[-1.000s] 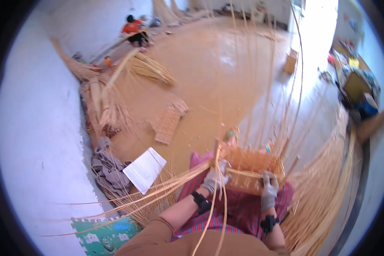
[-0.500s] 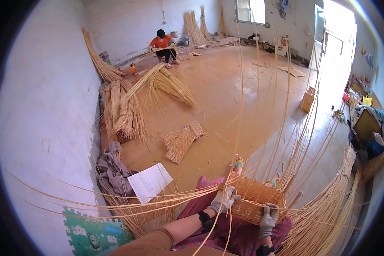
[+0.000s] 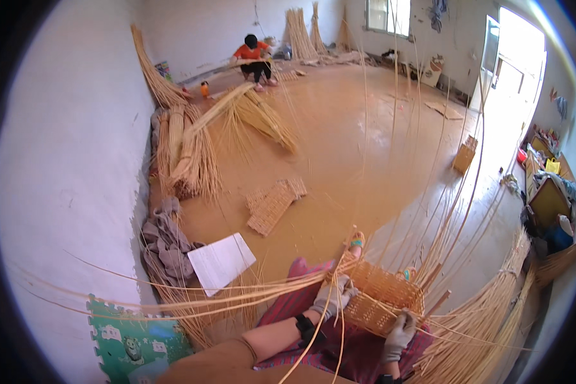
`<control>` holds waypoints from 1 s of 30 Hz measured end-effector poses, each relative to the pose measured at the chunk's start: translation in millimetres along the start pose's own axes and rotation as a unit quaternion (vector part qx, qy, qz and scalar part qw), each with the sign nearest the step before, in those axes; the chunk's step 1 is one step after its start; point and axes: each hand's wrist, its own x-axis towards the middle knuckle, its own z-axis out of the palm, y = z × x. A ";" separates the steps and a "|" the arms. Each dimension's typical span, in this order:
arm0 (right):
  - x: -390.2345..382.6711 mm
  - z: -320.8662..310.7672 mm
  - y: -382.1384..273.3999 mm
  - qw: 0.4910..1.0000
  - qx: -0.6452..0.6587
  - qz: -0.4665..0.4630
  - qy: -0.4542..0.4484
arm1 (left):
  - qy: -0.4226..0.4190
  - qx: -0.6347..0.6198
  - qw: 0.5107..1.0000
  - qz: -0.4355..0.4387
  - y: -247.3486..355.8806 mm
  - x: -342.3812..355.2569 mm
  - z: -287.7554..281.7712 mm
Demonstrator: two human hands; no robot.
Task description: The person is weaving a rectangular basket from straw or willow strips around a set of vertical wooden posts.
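My left hand point(image 3: 338, 296), in a pale grey glove with a dark band at the wrist, is closed on the left corner of a rectangular woven basket point(image 3: 384, 288) and the pale strands point(image 3: 301, 281) there. My right hand point(image 3: 400, 334), also gloved, pinches a strand at the basket's near right edge. The basket rests tilted over a red striped cloth point(image 3: 281, 307) on my lap, with long upright stakes rising from it and loose strands trailing left and right. My sandalled feet show just beyond it.
A co-worker point(image 3: 253, 54) in orange sits at the back. Reed bundles lie along the left wall point(image 3: 192, 153) and at right point(image 3: 473, 320). Woven panels point(image 3: 272, 208), white paper point(image 3: 221, 262) and a green foam mat point(image 3: 134, 339) lie around. A cluttered shelf point(image 3: 547, 198) stands right, near the open door.
Compared with a second ago, the basket is tilted differently, showing more of its weave, and my right hand sits lower on it. The view has shifted, with more of the far room showing.
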 end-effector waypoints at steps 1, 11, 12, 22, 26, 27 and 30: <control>-19.7 -2.1 -0.6 0.988 0.058 0.141 0.010 | -0.021 -0.030 0.999 -0.004 -3.7 0.1 -4.0; 50.1 72.6 -28.1 0.790 -0.488 -0.156 -0.338 | 0.100 -0.012 0.994 0.041 -25.7 -15.3 37.3; 53.4 83.5 -23.2 0.827 -0.451 -0.187 -0.279 | 0.102 -0.065 0.992 0.046 -27.4 -9.2 38.1; -0.1 19.3 -17.9 0.984 0.051 0.081 -0.152 | 0.132 0.014 0.932 0.338 21.5 -30.6 25.4; 9.6 -10.9 -19.6 0.944 0.274 0.149 0.109 | -0.249 -0.096 0.958 -0.108 68.2 11.4 41.6; 21.1 -13.5 -24.9 0.950 0.249 0.112 0.151 | -0.242 -0.102 0.959 -0.104 69.5 18.5 41.3; 55.4 -7.3 -46.5 0.990 0.090 0.105 0.030 | -0.292 -0.067 0.947 -0.115 47.2 28.4 55.4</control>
